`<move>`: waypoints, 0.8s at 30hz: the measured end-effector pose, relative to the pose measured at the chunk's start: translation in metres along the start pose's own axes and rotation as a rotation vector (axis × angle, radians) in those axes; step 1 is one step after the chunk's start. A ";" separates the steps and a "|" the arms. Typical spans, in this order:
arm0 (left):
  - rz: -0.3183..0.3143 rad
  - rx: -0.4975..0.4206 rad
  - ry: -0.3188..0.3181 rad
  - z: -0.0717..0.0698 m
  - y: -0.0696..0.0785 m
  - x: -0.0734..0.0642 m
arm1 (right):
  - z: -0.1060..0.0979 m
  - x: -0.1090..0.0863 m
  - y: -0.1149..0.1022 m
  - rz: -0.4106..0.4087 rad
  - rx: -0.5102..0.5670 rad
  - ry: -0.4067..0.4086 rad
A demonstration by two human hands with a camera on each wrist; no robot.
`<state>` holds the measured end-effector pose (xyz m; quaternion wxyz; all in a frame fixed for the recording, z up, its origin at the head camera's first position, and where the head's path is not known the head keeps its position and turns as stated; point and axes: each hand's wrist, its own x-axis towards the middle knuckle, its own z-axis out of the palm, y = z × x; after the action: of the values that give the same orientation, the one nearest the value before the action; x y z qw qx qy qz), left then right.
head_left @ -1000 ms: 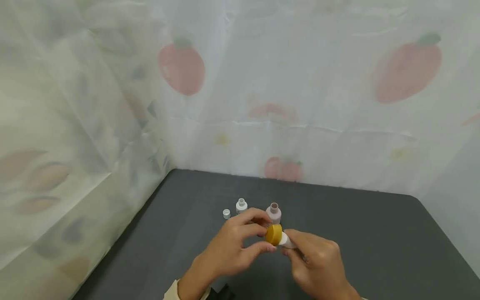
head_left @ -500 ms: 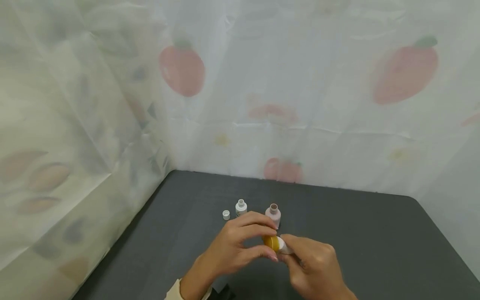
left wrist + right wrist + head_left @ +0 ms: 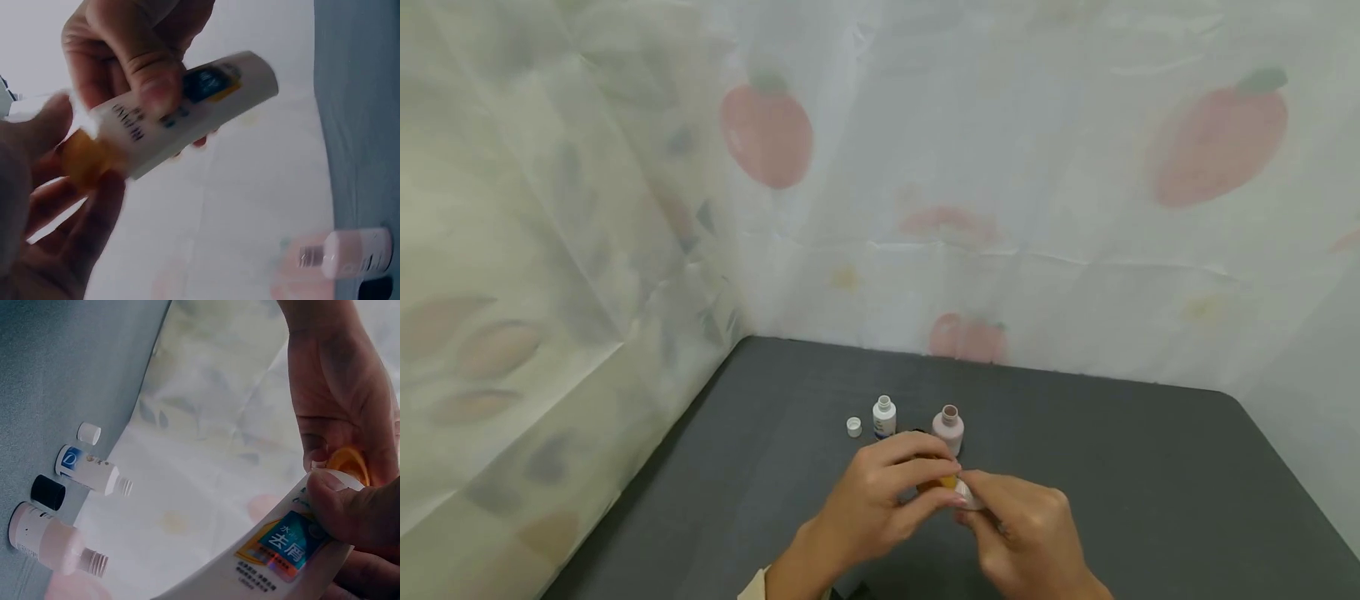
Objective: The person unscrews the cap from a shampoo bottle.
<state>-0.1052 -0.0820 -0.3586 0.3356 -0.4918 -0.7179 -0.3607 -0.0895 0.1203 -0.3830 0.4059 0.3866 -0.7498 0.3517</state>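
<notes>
My right hand (image 3: 1030, 521) grips a white shampoo bottle (image 3: 294, 547), its thumb pressed across the label side. The bottle lies tilted in the air, with its orange cap (image 3: 87, 159) toward my left hand (image 3: 872, 504). Thumb and fingertips of that left hand pinch the cap from both sides. From the head view, only a sliver of the orange shows between the fingers, and most of the white body is hidden behind the right hand. Just beyond the hands stands an uncapped pink bottle (image 3: 948, 430), and left of it an uncapped small white bottle (image 3: 884, 417).
A loose white cap (image 3: 853, 427) rests on the dark table (image 3: 1135, 475) left of the white bottle. Between the two bottles sits a black cap (image 3: 48, 492). Fruit-printed sheeting (image 3: 1060, 167) rises behind the table and along its left side.
My left fingers have closed in around the orange cap, covering most of it from the head view. The bottle and right hand have shifted only slightly. The standing bottles stay put.
</notes>
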 end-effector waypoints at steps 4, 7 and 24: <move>-0.170 -0.064 -0.203 -0.013 0.007 -0.006 | -0.001 -0.002 0.000 0.036 -0.004 -0.030; -0.240 -0.089 -0.283 -0.021 0.008 -0.008 | -0.001 -0.002 0.000 0.032 -0.022 -0.033; -0.091 -0.098 -0.089 -0.011 0.003 -0.001 | 0.001 -0.001 0.001 -0.059 -0.003 0.017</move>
<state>-0.1010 -0.0913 -0.3535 0.2623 -0.4901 -0.7351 -0.3881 -0.0905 0.1202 -0.3846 0.4230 0.4050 -0.7351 0.3416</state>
